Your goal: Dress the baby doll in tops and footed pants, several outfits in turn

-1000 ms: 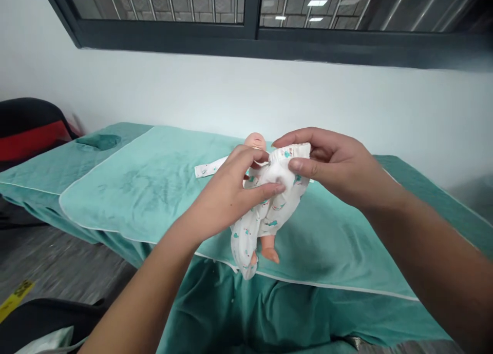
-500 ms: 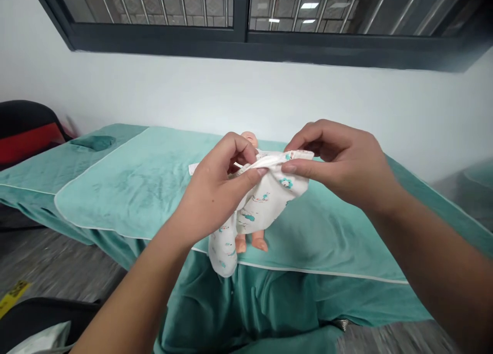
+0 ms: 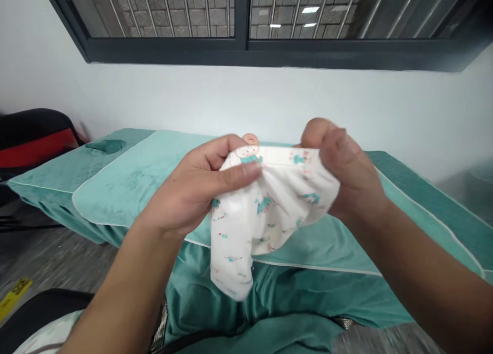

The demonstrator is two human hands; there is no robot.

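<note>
Head view: pants (image 3: 269,210) hang in front of the doll (image 3: 251,138), waistband (image 3: 283,155) running crosswise. Left hand (image 3: 196,182) pinches one end between thumb and fingers; right hand (image 3: 344,164), equally near, has its blurred fingers closed on the other.

What are probably baby trousers (image 3: 277,205), white with teal prints, hang mid-frame, taut along the top; behind, a doll (image 3: 251,138) shows only its head.

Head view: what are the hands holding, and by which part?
White printed baby pants, by the waistband: left hand one side, right hand the other.
</note>
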